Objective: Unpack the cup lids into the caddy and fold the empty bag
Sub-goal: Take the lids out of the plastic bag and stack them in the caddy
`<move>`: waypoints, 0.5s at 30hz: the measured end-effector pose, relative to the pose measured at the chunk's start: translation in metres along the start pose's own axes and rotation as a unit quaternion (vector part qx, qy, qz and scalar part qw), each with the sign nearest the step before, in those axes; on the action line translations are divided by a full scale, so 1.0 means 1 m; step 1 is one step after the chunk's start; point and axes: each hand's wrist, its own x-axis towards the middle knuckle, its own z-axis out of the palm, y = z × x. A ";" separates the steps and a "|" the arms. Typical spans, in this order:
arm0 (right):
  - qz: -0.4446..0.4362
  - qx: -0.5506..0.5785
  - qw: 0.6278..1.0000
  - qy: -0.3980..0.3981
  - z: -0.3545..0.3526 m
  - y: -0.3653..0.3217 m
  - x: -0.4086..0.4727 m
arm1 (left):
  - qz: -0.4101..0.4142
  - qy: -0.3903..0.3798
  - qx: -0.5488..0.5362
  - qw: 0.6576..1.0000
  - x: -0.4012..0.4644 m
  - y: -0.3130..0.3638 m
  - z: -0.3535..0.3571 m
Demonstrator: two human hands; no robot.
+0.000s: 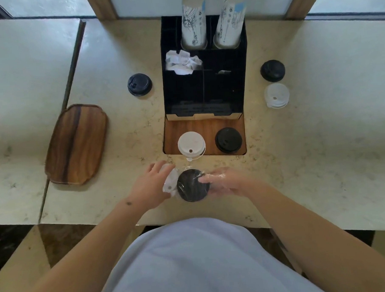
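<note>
A clear plastic bag with cup lids inside is held between both hands, just above the near edge of the counter. The left hand is curled around the left end of the bag, where white lids are seen through the plastic. The right hand is placed on the right end, under or inside the film, and its fingers touch a black lid at the bag's middle; whether they pinch it cannot be told.

Just beyond the hands, a white lid and a black lid on the tray are laid side by side on the wooden base of the black caddy. Further behind, two stacks of paper cups are standing in the back compartments of the caddy, and crumpled white paper is lying in one left compartment.

To the far left of the grip, a single black lid and a wooden tray are found on the counter. To the far right, one more black lid and a clear white lid are lying next to each other.
</note>
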 end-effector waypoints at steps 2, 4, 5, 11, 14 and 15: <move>-0.003 0.038 0.999 0.022 0.005 -0.002 -0.004 | 0.008 0.008 -0.014 1.000 -0.003 -0.007 -0.001; -0.003 0.062 0.997 0.049 0.012 0.001 -0.010 | 0.015 0.016 -0.025 0.999 -0.010 -0.016 0.002; -0.002 0.061 0.996 0.063 0.015 0.003 -0.012 | 0.022 0.025 -0.032 0.999 -0.011 -0.021 0.004; 0.023 -0.003 0.990 0.140 0.005 -0.012 -0.043 | 0.029 0.033 -0.026 0.999 -0.005 -0.039 0.004; 0.029 -0.082 0.974 0.208 -0.017 -0.037 -0.058 | 0.003 0.037 -0.051 0.998 0.001 -0.038 0.002; 0.024 -0.114 0.968 0.222 -0.025 -0.053 -0.061 | -0.004 0.046 -0.064 0.997 0.007 -0.037 0.000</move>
